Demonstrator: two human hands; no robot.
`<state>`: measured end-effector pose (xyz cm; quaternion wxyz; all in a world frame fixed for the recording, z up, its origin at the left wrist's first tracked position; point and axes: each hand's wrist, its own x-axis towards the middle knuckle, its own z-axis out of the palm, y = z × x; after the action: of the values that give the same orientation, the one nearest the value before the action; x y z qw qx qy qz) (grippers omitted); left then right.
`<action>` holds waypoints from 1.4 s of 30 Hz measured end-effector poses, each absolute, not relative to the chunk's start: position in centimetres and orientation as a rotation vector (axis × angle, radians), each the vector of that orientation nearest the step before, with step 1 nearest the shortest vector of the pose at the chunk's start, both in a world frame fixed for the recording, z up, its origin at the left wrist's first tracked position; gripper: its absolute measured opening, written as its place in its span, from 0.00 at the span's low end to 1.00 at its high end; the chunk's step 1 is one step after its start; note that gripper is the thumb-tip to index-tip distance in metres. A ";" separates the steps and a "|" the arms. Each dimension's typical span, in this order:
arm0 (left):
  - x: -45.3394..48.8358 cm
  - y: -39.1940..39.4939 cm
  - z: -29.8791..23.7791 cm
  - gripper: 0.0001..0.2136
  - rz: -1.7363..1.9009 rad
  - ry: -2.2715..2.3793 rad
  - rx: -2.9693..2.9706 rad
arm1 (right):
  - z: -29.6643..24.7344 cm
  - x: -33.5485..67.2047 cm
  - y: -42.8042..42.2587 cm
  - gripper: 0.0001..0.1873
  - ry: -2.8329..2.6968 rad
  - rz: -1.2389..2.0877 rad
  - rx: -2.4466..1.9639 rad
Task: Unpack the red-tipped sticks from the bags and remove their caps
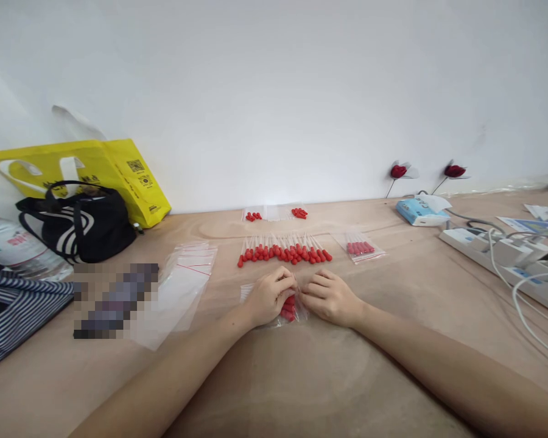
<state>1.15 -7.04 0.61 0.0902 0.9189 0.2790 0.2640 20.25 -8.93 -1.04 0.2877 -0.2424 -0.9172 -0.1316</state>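
My left hand [273, 297] is closed, its fingers pinching the top of a small clear zip-lock bag [302, 314]. Several red bulb-ended pieces [288, 316] show inside that bag, partly hidden by the fingers. On the bag's right side, my right hand [331, 298] has its fingers curled against the plastic edge. Just beyond both hands lies a row of white sticks with red bulb ends [276, 252], red ends toward me. A filled zip-lock bag [360, 249] lies flat to the right of the row. Farther back are more bagged red pieces [299, 213].
A stack of flat clear bags [182, 292] lies at left, near a blurred-out object [119, 301]. Behind stand a black bag [80, 222], a yellow tote [137, 182] and a water bottle [18, 246]. At right are a tissue pack [420, 211] and a power strip [488, 255] with cables.
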 end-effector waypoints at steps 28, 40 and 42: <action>0.4 -6.2 1.4 0.13 0.633 0.508 3.247 | -0.4 20.5 -8.0 0.16 -2.498 -0.664 -0.514; -3.7 -10.4 1.6 0.21 0.344 1.148 2.613 | -0.5 21.2 -8.3 0.14 -2.499 0.250 -0.661; -3.7 -10.3 1.6 0.21 0.338 1.140 2.600 | -0.8 20.7 -8.3 0.13 -2.452 0.317 -0.734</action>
<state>-3.72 -10.31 1.60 0.1406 0.9004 0.3948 0.1171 20.71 -8.26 -0.83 0.2779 -0.2733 -0.9133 0.1180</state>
